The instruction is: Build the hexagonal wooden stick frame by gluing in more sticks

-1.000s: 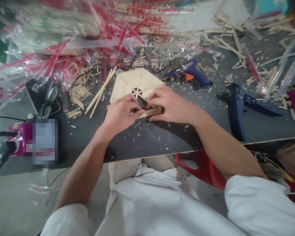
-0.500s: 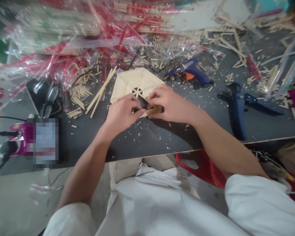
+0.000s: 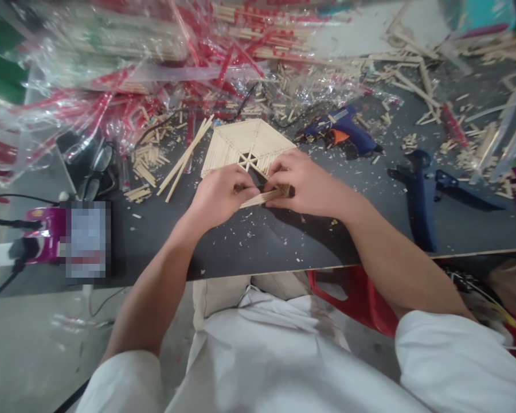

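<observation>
Sticks (image 3: 184,160) lie left of the grip. Left hand (image 3: 217,195) pinches the strip (image 3: 258,199) at its left; the panel (image 3: 236,137) spreads just beyond. The strip runs crosswise between both hands, right hand (image 3: 307,184) gripping its right part, neither nearer. Gun (image 3: 351,129) lies beyond, cutter (image 3: 422,206) farther right.

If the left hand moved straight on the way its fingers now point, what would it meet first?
Beyond the stick strip the left hand holds, probably the fingertips of the right hand, though depth is unclear.
</observation>
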The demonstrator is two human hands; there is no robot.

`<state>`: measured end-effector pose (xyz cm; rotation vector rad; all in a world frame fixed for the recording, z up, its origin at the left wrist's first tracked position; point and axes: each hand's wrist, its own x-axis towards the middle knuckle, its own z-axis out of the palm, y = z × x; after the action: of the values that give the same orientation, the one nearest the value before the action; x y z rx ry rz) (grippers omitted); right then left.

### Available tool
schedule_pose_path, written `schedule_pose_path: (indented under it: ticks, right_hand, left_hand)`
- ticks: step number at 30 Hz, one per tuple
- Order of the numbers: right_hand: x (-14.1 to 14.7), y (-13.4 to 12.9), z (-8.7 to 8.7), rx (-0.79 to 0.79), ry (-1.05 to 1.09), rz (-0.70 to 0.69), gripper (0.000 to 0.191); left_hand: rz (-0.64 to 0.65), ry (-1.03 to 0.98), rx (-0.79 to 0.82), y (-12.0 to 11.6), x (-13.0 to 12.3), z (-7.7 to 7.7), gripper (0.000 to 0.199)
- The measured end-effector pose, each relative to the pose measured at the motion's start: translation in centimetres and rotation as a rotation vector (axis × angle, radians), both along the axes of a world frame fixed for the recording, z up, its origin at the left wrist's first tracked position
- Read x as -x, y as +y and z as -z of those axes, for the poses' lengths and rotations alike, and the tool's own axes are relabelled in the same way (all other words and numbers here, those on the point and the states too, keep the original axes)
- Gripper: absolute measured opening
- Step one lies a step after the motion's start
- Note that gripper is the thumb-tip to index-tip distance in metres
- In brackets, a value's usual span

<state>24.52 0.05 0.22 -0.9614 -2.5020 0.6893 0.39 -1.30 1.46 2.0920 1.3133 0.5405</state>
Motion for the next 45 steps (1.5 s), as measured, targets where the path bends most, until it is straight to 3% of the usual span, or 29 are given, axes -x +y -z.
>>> schedule_pose_path:
  ticks: [10,15,19,32,40,45]
  right_hand:
    - [0.5,-0.3,0.3,-0.023,0.014,0.050,0.018]
    - [1.0,-0.5,0.1,0.010,0.002,0.102,0.017]
    - [1.3,-0.5,0.2,-0.002,0.019,0.126,0.017]
    - [1.3,-0.5,0.4,0.015,0.013,0.147,0.015]
    - [1.2,-0.4,0.9,0.011,0.045,0.135,0.015]
    - [1.3,-0.4,1.5,-0.011,0.087,0.151,0.014]
  left_hand:
    - [-0.100,-0.068,0.059,0.8,2.7,-0.6,0.012]
    - [-0.088,-0.059,0.189,0.7,2.6,-1.0,0.019]
    - [-0.108,-0.043,0.199,0.6,2.5,-1.1,0.024]
    - [-0.052,-0.084,0.269,1.0,2.7,-1.1,0.010]
    - [-0.061,-0.041,0.153,0.8,2.9,-1.1,0.030]
    - [-0.093,0.009,0.004,0.4,2.0,-1.6,0.032]
